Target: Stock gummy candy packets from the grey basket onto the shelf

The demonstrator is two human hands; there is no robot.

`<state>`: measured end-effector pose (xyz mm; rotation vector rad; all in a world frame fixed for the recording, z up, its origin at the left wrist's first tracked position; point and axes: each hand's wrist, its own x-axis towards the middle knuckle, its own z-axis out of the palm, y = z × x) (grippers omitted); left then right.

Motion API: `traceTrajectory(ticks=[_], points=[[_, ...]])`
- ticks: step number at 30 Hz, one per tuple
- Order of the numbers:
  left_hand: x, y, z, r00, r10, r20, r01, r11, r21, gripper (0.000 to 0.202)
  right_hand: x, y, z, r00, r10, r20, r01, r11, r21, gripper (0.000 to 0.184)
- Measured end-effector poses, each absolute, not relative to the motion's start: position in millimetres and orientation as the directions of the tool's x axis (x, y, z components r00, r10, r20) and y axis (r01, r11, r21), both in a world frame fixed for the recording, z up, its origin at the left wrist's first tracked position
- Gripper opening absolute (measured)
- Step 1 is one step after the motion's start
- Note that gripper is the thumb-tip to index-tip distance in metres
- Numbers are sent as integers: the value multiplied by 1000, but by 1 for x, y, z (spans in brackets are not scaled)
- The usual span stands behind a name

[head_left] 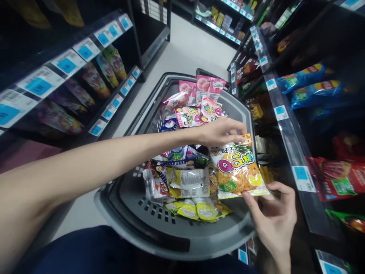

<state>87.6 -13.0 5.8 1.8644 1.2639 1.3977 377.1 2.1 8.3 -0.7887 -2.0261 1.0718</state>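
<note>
My left hand [224, 131] reaches across from the left, its fingers closed on the top edge of a yellow-orange gummy candy bag [238, 169] with a pineapple picture. Below, my right hand [273, 217] grips the bottom edge of the same bag between thumb and fingers. The bag is held face up over the right side of a grey shopping basket [236, 236]. Inside the basket lie pink peach candy bags [203, 89] at the far end, dark blue bags [188, 156] in the middle, partly hidden by my forearm, and yellow bags [189, 182] at the near end.
A shelf with price tags [65, 66] and colourful pouches [95, 82] runs along the left. On the right, a shelf edge [285, 125] stands close by, with blue bags [316, 93] and a red bag [340, 179]. Pale floor [194, 45] stretches ahead to more shelving.
</note>
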Motion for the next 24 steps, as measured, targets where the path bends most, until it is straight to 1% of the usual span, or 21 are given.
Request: traceTrajectory(ticks=[5, 9, 16, 21, 24], points=[[85, -12, 3, 66, 865, 497, 382, -482, 788, 22, 375, 2, 9, -586, 761, 279, 191, 464, -865, 48], [85, -13, 3, 63, 878, 474, 374, -461, 805, 23, 373, 1, 9, -593, 755, 280, 201, 475, -856, 46], [83, -11, -1, 83, 876, 475, 370, -469, 802, 29, 372, -3, 12, -599, 744, 297, 202, 499, -843, 44], [77, -11, -3, 134, 895, 425, 289, -445, 847, 27, 373, -4, 8, -554, 762, 336, 218, 522, -825, 48], [72, -13, -2, 143, 937, 318, 231, -344, 910, 31, 375, -3, 5, -526, 783, 332, 231, 507, -830, 50]])
